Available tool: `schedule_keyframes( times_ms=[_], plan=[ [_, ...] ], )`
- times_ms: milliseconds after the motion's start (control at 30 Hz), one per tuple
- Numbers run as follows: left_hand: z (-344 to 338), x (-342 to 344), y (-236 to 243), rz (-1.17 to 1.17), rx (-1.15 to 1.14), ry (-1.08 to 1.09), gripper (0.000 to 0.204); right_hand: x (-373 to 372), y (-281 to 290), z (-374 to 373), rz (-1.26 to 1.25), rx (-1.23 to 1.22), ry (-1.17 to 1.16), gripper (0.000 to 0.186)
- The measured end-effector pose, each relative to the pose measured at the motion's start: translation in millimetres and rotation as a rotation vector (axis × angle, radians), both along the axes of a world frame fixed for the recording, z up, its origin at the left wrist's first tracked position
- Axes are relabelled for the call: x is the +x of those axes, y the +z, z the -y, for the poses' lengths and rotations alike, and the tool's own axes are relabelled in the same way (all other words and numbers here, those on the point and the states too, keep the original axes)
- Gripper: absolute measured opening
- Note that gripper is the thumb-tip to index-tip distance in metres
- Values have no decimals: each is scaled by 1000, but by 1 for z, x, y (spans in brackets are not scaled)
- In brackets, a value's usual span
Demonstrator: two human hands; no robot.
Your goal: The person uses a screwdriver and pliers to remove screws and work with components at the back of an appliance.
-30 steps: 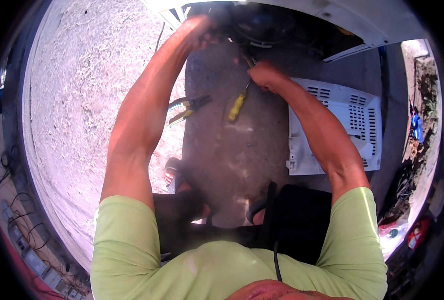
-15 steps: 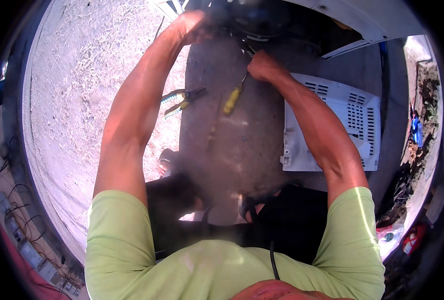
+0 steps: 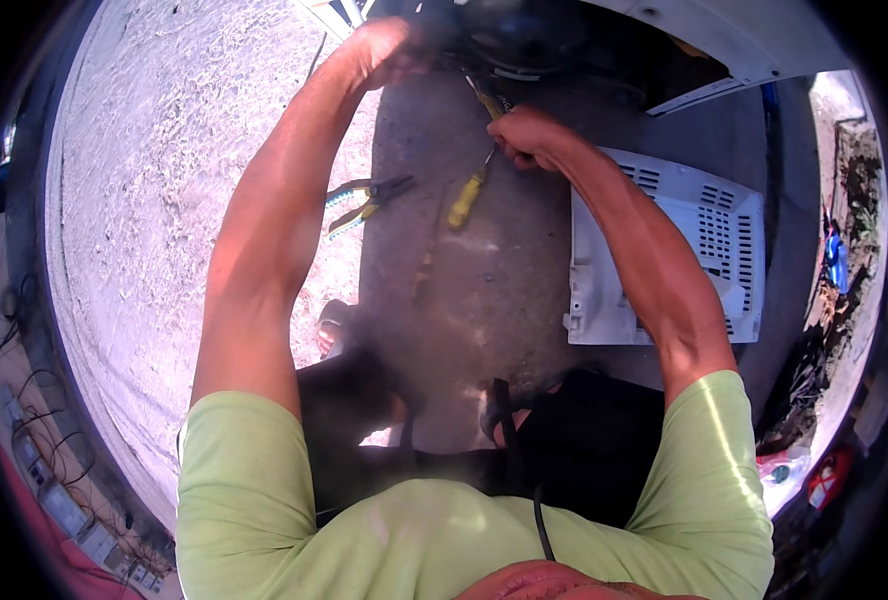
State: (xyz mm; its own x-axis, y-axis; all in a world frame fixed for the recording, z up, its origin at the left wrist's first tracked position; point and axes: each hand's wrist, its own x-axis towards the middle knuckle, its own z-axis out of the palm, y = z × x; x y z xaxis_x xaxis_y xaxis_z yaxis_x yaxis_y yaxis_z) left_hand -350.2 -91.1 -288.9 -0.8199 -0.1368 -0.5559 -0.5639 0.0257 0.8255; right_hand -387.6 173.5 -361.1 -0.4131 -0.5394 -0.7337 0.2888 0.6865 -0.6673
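left hand: the left hand [image 3: 384,50] is stretched all the way up to the dark round part [image 3: 519,35] at the top of the view, fingers curled against its left edge, can't tell how tight or whether it's actually got hold of anything, too dark up there

right hand: the right hand [image 3: 524,135] sits just below that same dark round part, closed into a loose fist around something thin and yellowish that pokes up toward it, honestly can't make out what it is

screwdriver: yellow-handled screwdriver [image 3: 467,196] lying on the concrete slab [image 3: 484,300], just below the right hand, tip pointing up at the fist, looks close but I can't tell if it's touching

pliers: pliers [image 3: 369,198] with blue and yellow grips, left of the screwdriver, near the slab's left edge, partly behind the left forearm

white cover: white vented plastic panel [image 3: 704,250] lying flat, right of the screwdriver, right forearm crossing over its left side

ground: pale sandy gravel [image 3: 144,200] left of the slab

junk: tangle of wires and small bits [image 3: 824,330] along the far right, past the white panel
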Motion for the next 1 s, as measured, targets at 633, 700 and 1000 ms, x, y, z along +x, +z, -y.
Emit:
schedule_keyframes(
  times_ms=[633,700,1000],
  plan=[
    [-10,3,9,14,61,192,12,-6,25,-12,97,9,16,13],
    [-8,1,10,24,55,189,14,-6,24,-14,116,4,12,13],
    [-5,1,8,14,23,171,18,3,16,-10,417,-205,-176,12]
  ],
)
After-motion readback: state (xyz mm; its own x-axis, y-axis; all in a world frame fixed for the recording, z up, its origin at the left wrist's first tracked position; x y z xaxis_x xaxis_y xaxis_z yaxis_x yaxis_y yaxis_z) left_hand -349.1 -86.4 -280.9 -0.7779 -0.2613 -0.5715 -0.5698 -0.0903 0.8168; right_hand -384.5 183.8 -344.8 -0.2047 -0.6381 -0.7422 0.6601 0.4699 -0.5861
